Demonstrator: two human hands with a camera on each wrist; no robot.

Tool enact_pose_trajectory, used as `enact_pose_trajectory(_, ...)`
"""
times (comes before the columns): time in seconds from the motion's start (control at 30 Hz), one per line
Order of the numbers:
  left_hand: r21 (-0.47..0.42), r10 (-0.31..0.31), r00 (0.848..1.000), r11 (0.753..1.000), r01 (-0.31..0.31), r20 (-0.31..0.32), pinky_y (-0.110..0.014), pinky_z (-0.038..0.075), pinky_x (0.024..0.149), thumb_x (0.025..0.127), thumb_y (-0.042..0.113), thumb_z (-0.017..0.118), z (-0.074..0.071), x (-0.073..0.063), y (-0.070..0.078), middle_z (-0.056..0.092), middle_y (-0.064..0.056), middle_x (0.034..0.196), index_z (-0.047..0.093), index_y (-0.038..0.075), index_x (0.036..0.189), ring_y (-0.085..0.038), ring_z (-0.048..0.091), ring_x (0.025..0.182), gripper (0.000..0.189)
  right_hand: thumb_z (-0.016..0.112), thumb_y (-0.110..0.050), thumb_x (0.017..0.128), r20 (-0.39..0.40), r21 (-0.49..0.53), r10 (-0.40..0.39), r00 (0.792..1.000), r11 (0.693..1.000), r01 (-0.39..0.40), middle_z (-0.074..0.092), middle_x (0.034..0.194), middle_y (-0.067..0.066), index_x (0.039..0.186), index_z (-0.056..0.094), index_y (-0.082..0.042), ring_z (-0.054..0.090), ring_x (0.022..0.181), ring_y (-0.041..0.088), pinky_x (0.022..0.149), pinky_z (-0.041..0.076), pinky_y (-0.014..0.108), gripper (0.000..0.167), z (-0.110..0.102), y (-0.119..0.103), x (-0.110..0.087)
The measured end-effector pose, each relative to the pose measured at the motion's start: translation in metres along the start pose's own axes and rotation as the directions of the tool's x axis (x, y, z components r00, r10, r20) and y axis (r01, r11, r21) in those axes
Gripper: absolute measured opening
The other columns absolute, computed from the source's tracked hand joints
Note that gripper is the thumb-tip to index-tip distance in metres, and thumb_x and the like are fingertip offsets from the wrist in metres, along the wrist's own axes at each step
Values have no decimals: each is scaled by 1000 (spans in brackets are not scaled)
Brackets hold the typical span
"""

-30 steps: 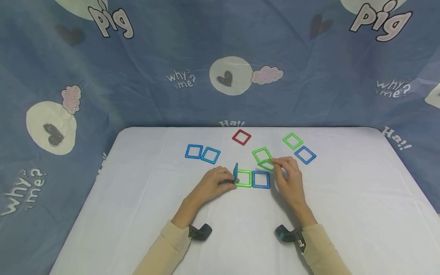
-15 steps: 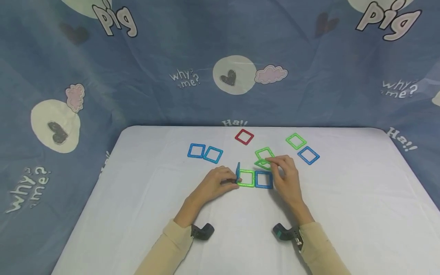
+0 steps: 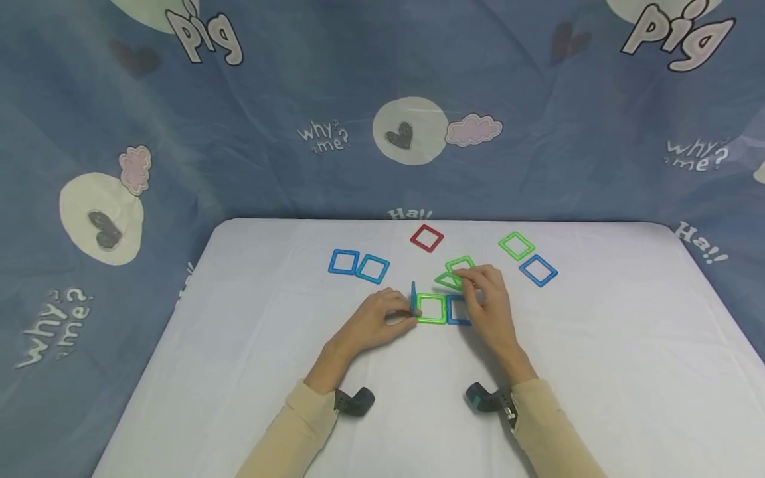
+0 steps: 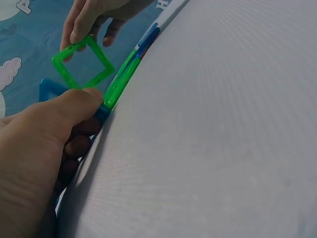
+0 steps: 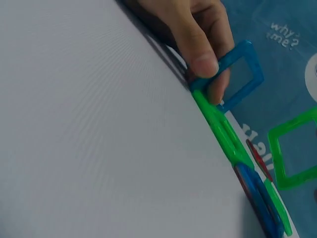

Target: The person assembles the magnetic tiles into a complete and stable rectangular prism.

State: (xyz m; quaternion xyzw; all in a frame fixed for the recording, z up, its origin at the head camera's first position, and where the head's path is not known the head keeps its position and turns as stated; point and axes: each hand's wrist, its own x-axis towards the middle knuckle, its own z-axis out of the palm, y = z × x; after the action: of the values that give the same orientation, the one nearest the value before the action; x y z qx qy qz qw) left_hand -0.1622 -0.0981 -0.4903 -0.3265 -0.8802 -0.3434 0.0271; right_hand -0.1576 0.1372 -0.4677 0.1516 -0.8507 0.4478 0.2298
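Note:
My left hand (image 3: 376,320) pinches a blue square magnetic tile (image 5: 255,63) that stands upright along the left edge of a flat green tile (image 3: 431,321). Against the green tile's right side lies a flat blue tile (image 3: 449,310), partly covered by my right hand (image 3: 493,309). Between thumb and fingers, that right hand holds another green square tile (image 4: 102,53) by an edge, tilted, above the table. Behind it a further green tile (image 3: 459,259) lies flat, partly hidden by the fingers.
Two blue tiles (image 3: 367,279) lie side by side at the back left. A red tile (image 3: 420,245) sits at the back middle. Toward the back right lie a green tile (image 3: 508,251) and a blue tile (image 3: 530,277). A patterned blue cloth (image 3: 269,172) hangs behind the white table (image 3: 239,318).
My right hand has shifted left with the green tile, which has turned and now overlaps part of the flat blue tile's view. My left hand keeps its hold on the upright blue tile.

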Motion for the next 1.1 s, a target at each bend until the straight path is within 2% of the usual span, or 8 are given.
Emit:
enact_pose_trajectory(0.53,-20,24,999,999,-25,-22,-23,50,83,83,25,72,2,1,-1,69,10,92,71,20,95,-4,58,90,13,53,-9,95,70,-66,4,998,998,1,59,102,2,106,68,-10,44,90,13,75,40,25,18,8,-2,6)
enact_pose_trajectory(0.73,-1,20,1000,1000,-20,-18,-23,49,83,84,27,72,4,0,-3,68,11,92,72,21,96,-4,57,90,14,53,-9,95,96,-74,2,995,997,5,59,103,2,107,68,-11,44,92,14,75,40,26,18,10,-3,7)
enact_pose_trajectory(0.93,-2,21,1000,1000,-21,-20,-23,49,83,83,26,72,2,0,-2,67,11,90,73,20,96,-4,56,89,14,53,-9,95,108,-76,-4,994,997,13,59,103,3,107,68,-11,46,94,16,78,40,29,18,12,-3,9)
enact_pose_trajectory(1.1,-10,42,999,999,-42,-34,-23,49,82,83,26,73,2,0,-1,66,11,90,73,21,97,-4,56,87,15,51,-12,97,129,-72,10,992,997,0,59,104,2,107,67,-11,51,101,17,85,45,32,19,15,-4,9)
